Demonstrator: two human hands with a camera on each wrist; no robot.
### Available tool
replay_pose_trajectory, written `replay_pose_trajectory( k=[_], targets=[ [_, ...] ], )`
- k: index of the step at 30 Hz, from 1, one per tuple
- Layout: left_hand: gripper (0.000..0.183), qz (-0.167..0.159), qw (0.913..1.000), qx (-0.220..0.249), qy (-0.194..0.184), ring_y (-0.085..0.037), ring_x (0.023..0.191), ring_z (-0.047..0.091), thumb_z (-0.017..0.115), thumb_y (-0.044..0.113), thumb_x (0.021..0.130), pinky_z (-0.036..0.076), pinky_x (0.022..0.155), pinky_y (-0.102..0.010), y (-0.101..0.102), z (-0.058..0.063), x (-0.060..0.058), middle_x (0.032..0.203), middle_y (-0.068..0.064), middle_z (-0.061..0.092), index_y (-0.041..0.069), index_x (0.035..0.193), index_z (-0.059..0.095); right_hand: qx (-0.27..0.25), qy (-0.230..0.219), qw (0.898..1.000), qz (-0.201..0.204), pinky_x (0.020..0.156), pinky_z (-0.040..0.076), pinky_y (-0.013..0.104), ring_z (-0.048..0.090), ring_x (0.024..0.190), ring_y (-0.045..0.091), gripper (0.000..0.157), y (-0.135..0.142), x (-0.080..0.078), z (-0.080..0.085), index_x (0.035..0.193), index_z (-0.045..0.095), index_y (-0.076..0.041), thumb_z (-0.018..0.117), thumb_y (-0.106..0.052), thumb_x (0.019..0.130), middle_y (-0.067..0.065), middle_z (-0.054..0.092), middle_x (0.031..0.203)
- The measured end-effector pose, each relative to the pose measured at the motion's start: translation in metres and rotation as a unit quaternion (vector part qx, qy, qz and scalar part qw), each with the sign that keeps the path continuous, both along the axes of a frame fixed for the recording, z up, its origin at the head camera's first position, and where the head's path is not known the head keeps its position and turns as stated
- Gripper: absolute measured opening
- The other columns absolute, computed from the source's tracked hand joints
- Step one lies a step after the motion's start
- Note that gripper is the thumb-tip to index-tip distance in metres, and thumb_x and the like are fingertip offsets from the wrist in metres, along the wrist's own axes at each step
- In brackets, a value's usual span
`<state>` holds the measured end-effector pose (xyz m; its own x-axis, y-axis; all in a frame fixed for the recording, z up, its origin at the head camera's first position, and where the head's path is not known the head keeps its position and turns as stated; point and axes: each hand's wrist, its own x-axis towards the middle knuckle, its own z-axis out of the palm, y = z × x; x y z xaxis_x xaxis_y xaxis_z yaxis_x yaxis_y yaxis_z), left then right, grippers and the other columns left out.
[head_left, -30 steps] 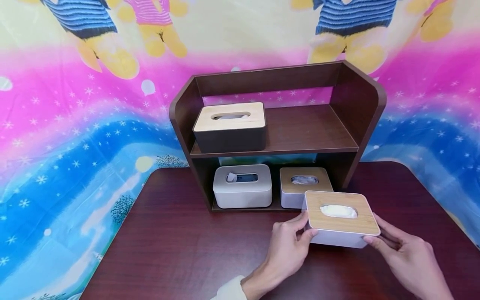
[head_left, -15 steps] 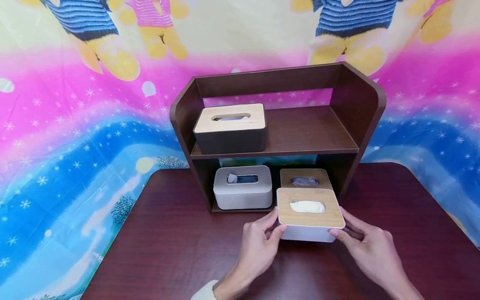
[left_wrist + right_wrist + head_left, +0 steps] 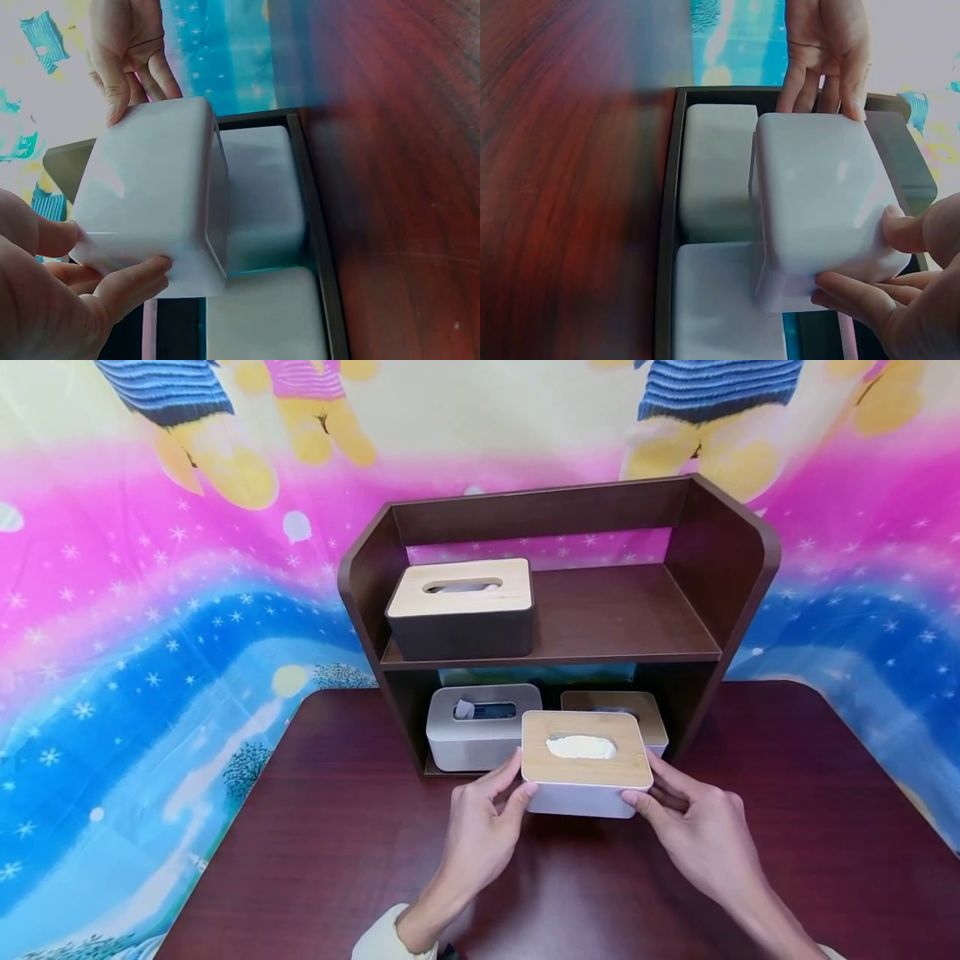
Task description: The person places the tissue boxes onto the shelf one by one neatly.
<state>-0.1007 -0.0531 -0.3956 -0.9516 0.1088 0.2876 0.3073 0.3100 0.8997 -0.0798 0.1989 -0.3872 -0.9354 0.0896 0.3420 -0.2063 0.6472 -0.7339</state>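
Observation:
Between both hands hangs a white tissue box [image 3: 585,764] with a light bamboo lid and white tissue in its oval slot. My left hand [image 3: 483,835] grips its left end, thumb at the front corner. At the right end my right hand [image 3: 693,827] holds it the same way. The box is raised over the table in front of the shelf, its white side wall [image 3: 150,172] facing the left wrist camera. Behind it, on the lower shelf level, stand a grey tissue box [image 3: 480,747] and a white tissue box with a brown wooden lid [image 3: 648,714], partly hidden by the held one.
A dark brown two-tier shelf [image 3: 622,656] stands at the back of the reddish-brown table [image 3: 315,860]. On its upper level, at the left, sits a black tissue box with a pale wooden lid [image 3: 461,631]. A printed cloth [image 3: 187,610] hangs behind.
Both hands have carried the bamboo-lidded tissue box leftward and slightly up, from the right front of the shelf to before the gap between the two lower boxes. The grip looks unchanged.

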Motion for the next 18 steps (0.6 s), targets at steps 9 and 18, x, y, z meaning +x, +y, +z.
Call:
replay_pose_trajectory(
  k=[9, 18],
  targets=[
    [0.048, 0.008, 0.9988, -0.020, 0.044, -0.017, 0.129, 0.067, 0.076, 0.025, 0.102, 0.061, 0.099, -0.037, -0.003, 0.010, 0.001, 0.144, -0.012, 0.066, 0.007, 0.145, 0.065, 0.018, 0.040, 0.999, -0.012, 0.074, 0.047, -0.003, 0.067, 0.094, -0.017, 0.065, 0.001, 0.004, 0.015, 0.147, 0.064, -0.004, 0.090, -0.020, 0.090, 0.025, 0.077, 0.119],
    [0.049, 0.014, 0.9987, -0.023, 0.044, -0.011, 0.128, 0.066, 0.078, 0.027, 0.100, 0.061, 0.100, -0.034, 0.000, 0.038, 0.003, 0.142, -0.008, 0.067, 0.011, 0.145, 0.065, 0.078, 0.088, 0.992, -0.051, 0.044, 0.031, 0.019, 0.044, 0.046, 0.001, 0.063, 0.002, 0.009, 0.038, 0.148, 0.066, -0.015, 0.089, -0.017, 0.089, 0.006, 0.075, 0.069]
  ],
)
